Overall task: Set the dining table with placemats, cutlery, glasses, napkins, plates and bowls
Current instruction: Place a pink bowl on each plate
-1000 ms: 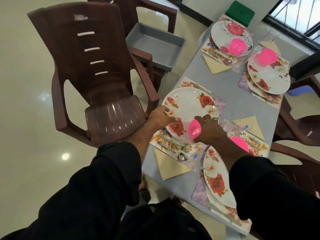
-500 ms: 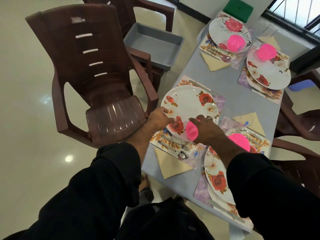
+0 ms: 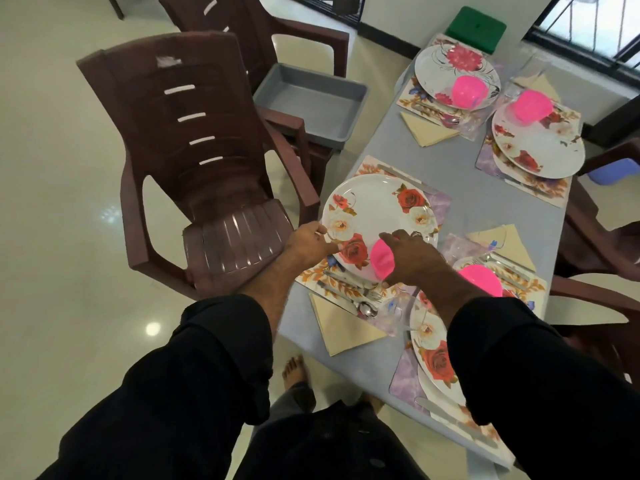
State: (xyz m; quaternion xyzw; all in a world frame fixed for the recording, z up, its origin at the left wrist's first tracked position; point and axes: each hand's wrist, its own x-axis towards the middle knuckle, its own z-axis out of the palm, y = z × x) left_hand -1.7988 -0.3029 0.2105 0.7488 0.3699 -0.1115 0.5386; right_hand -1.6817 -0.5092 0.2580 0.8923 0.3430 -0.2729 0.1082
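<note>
Both hands meet mid-frame: the left hand [image 3: 309, 241] pinches the round, glossy rose-printed plate [image 3: 375, 216] by its rim, the right hand [image 3: 414, 256] clasps a smooth pink bowl [image 3: 381, 259].

- A rose-patterned plate [image 3: 377, 216] is seen on a floral placemat [image 3: 441, 206] at the edge of the grey table [image 3: 485, 209].
- The near rim of this plate is pinched by the left hand [image 3: 306, 242].
- A pink bowl [image 3: 381, 261] is gripped by the right hand [image 3: 412, 258] over the plate's near edge.
- A spoon [image 3: 367, 309] and a folded beige napkin [image 3: 341, 329] are laid nearer the person than the plate.
- A brown plastic chair [image 3: 194, 161] is placed left of the plate.
</note>
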